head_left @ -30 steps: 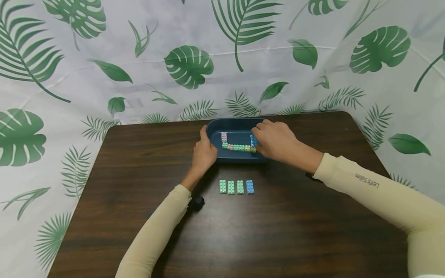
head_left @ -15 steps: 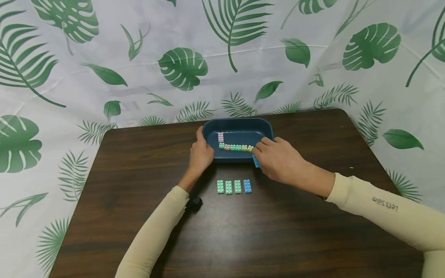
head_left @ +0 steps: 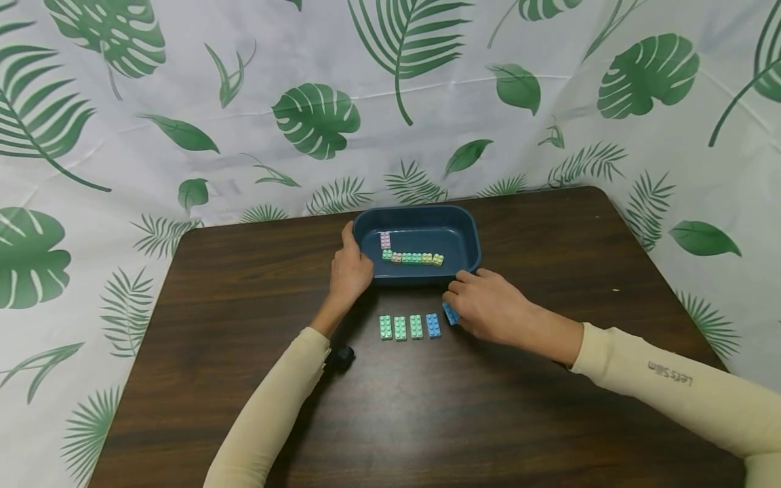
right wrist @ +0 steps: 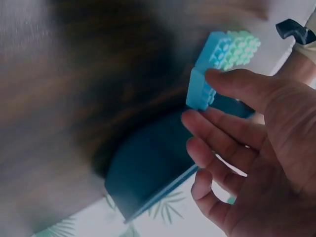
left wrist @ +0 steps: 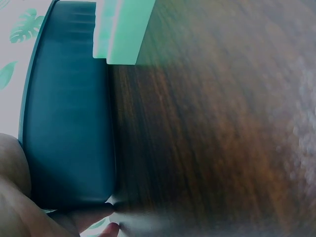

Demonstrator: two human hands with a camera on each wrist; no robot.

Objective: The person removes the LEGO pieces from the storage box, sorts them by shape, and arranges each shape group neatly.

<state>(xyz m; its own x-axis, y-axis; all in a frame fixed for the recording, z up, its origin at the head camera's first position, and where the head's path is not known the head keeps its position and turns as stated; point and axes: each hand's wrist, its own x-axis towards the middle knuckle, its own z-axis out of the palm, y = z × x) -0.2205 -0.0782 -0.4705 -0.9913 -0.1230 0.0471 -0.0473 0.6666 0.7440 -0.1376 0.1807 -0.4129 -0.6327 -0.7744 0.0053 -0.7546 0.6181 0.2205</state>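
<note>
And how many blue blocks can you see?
2. One blue block lies on the table beside the row of three green blocks; the right hand pinches the other blue block. That hand might hide more.

Your left arm (head_left: 268, 410) reaches up from the bottom of the head view, your left hand (head_left: 351, 272) gripping near the middle. Your right arm (head_left: 653, 379) comes from the lower right, your right hand (head_left: 493, 306) pinching
</note>
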